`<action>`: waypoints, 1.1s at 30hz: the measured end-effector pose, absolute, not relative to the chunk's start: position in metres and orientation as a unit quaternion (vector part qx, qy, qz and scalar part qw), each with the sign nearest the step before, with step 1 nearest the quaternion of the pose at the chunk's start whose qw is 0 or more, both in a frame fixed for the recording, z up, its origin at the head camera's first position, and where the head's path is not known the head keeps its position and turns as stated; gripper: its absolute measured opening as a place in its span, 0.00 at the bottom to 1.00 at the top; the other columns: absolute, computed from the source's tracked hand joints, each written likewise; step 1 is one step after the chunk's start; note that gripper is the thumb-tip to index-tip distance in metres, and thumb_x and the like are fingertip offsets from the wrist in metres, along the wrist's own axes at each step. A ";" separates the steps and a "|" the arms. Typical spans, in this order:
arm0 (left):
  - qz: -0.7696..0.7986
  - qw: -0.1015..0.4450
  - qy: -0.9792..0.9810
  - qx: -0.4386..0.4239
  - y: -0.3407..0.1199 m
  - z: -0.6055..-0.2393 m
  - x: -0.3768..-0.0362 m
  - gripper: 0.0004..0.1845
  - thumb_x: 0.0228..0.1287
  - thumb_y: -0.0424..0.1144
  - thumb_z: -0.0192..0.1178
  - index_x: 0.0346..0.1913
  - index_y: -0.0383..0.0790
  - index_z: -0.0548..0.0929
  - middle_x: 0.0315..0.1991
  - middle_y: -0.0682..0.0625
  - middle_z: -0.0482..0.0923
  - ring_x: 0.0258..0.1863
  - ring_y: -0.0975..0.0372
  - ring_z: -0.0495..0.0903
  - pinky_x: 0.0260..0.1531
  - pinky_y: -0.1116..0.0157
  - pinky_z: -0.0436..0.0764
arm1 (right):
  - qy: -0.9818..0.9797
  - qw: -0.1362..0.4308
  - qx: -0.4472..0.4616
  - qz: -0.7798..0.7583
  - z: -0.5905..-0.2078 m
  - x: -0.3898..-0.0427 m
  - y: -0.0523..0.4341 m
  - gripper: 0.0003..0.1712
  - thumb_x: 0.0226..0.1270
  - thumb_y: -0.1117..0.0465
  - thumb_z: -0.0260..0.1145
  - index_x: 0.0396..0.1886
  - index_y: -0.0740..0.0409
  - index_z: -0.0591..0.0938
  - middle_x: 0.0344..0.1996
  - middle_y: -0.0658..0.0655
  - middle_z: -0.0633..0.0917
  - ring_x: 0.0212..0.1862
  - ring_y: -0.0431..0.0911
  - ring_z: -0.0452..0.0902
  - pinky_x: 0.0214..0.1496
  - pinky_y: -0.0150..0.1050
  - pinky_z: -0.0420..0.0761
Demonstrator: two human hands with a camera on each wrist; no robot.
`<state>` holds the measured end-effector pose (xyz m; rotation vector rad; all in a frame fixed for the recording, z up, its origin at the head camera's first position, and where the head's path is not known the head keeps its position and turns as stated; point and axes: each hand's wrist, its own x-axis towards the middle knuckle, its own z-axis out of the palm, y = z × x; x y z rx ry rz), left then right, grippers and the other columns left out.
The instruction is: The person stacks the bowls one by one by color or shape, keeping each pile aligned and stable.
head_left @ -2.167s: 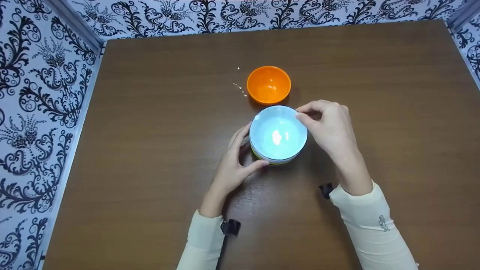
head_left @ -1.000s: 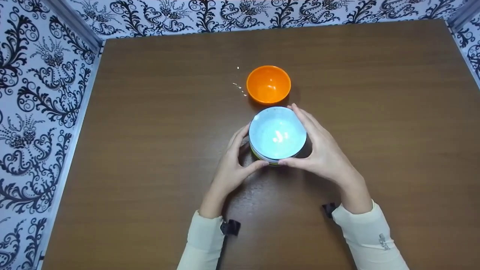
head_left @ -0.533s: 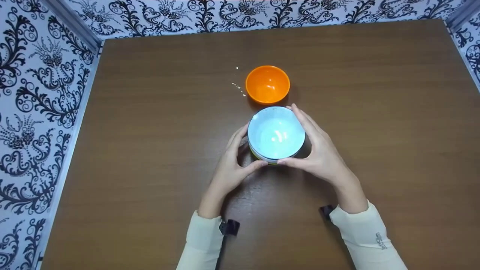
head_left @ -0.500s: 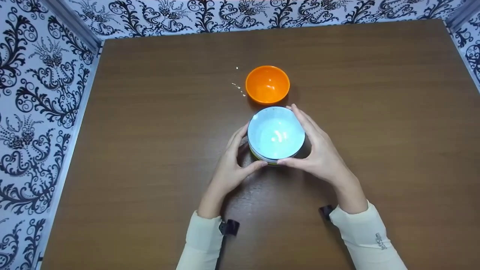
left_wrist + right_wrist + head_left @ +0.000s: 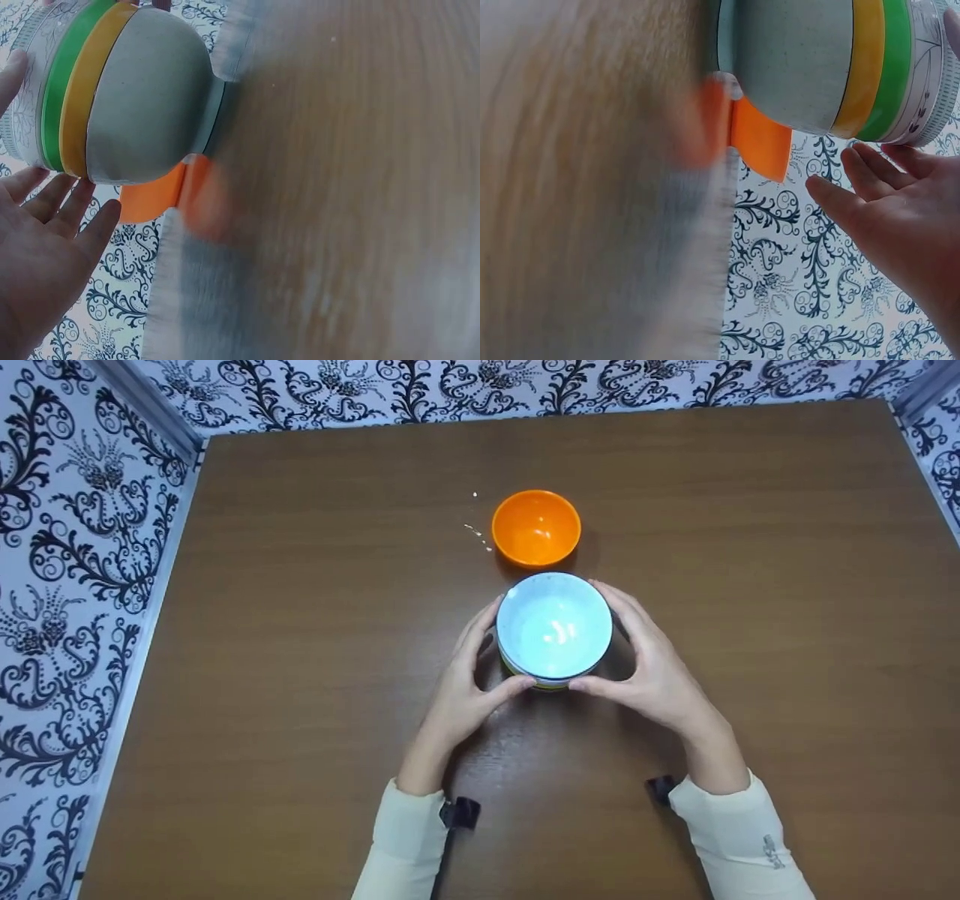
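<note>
A stack of nested bowls stands upright on the table, a light blue bowl (image 5: 553, 622) on top in the head view. Side-on in the left wrist view, a footed grey-white bowl (image 5: 150, 97) is lowest. Above it show a yellow bowl (image 5: 84, 97), a green bowl (image 5: 61, 97) and a white patterned bowl (image 5: 37, 90). My left hand (image 5: 465, 697) holds the stack from the left, thumb at the near side. From the right, my right hand (image 5: 649, 675) cups it, fingertips and thumb at its upper part; one finger hangs apart from it.
An orange bowl (image 5: 536, 532) stands just behind the stack. Several small pale grains (image 5: 478, 534) lie left of it. The brown table (image 5: 315, 622) is bordered by black-and-white patterned walls (image 5: 465, 390) at the back and sides.
My right hand has gone from pinching the light blue bowl's rim to cupping the stack's side, then shifted slightly outward. My left fingers have slid up a little. The stack stays in place.
</note>
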<state>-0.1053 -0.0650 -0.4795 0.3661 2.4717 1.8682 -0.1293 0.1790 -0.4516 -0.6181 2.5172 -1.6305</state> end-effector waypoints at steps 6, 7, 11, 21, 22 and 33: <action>0.603 0.013 0.790 0.112 -0.063 -0.477 -0.106 0.49 0.58 0.51 0.72 0.78 0.56 0.56 0.78 0.57 0.56 0.76 0.62 0.60 0.74 0.53 0.65 | 0.806 0.032 -0.195 -0.558 -0.453 -0.128 0.180 0.57 0.47 0.63 0.82 0.77 0.45 0.63 0.73 0.46 0.66 0.72 0.39 0.61 0.75 0.26 0.61; 0.603 0.014 0.790 0.111 -0.063 -0.477 -0.106 0.49 0.58 0.51 0.72 0.78 0.57 0.56 0.78 0.57 0.56 0.76 0.62 0.60 0.74 0.54 0.65 | 0.805 0.030 -0.194 -0.560 -0.453 -0.128 0.180 0.57 0.47 0.64 0.82 0.77 0.45 0.63 0.73 0.47 0.66 0.72 0.39 0.62 0.75 0.26 0.61; 0.598 0.006 0.794 0.111 -0.063 -0.477 -0.105 0.49 0.57 0.50 0.73 0.79 0.56 0.56 0.78 0.56 0.57 0.75 0.62 0.61 0.74 0.57 0.66 | 0.803 0.020 -0.198 -0.561 -0.455 -0.128 0.179 0.57 0.47 0.64 0.82 0.77 0.47 0.63 0.73 0.49 0.67 0.72 0.41 0.62 0.75 0.26 0.62; 0.595 -0.006 0.795 0.121 -0.063 -0.477 -0.106 0.50 0.58 0.48 0.73 0.79 0.54 0.56 0.78 0.54 0.57 0.75 0.61 0.62 0.74 0.57 0.66 | 0.811 0.027 -0.183 -0.555 -0.457 -0.126 0.178 0.59 0.48 0.64 0.82 0.78 0.46 0.61 0.73 0.48 0.67 0.72 0.40 0.63 0.74 0.25 0.63; 0.595 -0.006 0.795 0.121 -0.063 -0.477 -0.106 0.50 0.58 0.48 0.73 0.79 0.54 0.56 0.78 0.54 0.57 0.75 0.61 0.62 0.74 0.57 0.66 | 0.811 0.028 -0.183 -0.556 -0.457 -0.126 0.178 0.59 0.48 0.64 0.82 0.78 0.46 0.61 0.73 0.48 0.67 0.72 0.40 0.63 0.74 0.25 0.63; 0.594 -0.004 0.795 0.121 -0.064 -0.479 -0.106 0.50 0.58 0.48 0.73 0.79 0.54 0.55 0.78 0.54 0.57 0.75 0.61 0.62 0.74 0.57 0.66 | 0.815 0.047 -0.174 -0.551 -0.456 -0.126 0.179 0.59 0.49 0.63 0.82 0.78 0.46 0.60 0.73 0.48 0.66 0.72 0.42 0.63 0.72 0.24 0.64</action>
